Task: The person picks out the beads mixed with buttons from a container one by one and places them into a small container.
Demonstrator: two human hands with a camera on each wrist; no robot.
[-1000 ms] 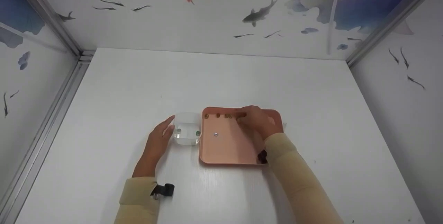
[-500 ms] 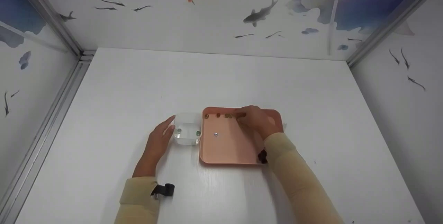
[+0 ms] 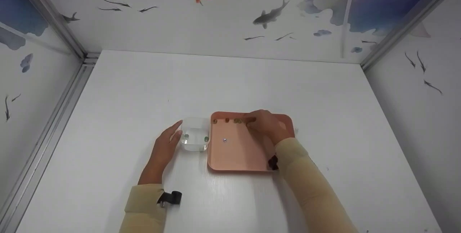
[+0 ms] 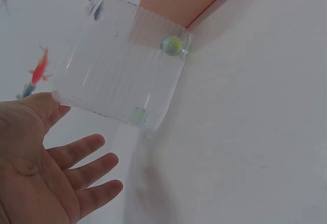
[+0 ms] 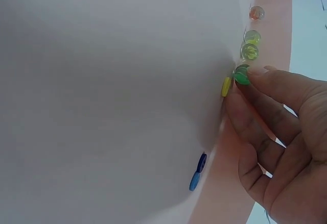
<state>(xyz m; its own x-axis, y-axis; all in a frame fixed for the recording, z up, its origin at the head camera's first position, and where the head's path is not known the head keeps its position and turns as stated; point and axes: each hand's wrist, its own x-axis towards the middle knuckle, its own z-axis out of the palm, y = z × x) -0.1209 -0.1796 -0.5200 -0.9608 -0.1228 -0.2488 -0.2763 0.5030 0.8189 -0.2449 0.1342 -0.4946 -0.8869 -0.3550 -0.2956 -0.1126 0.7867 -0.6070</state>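
My right hand (image 3: 265,125) is at the far wall of a pink tray (image 3: 237,159). In the right wrist view, its thumb and a finger pinch a green marble (image 5: 241,74), right beside a flat yellow disc (image 5: 226,86). Several more marbles, including a reddish one (image 5: 257,13), line the same wall. On the left, my left hand (image 3: 164,150) rests against a clear plastic box (image 3: 195,144), fingers loosely extended. Two marbles lie inside this box, one of them yellow-green (image 4: 172,46).
The box stands right at the tray's left edge. Two flat blue discs, one dark (image 5: 202,162) and one light (image 5: 194,181), lie along the tray wall. A small shiny piece (image 3: 224,140) sits on the tray floor. White walls with painted fish surround the table (image 3: 144,81).
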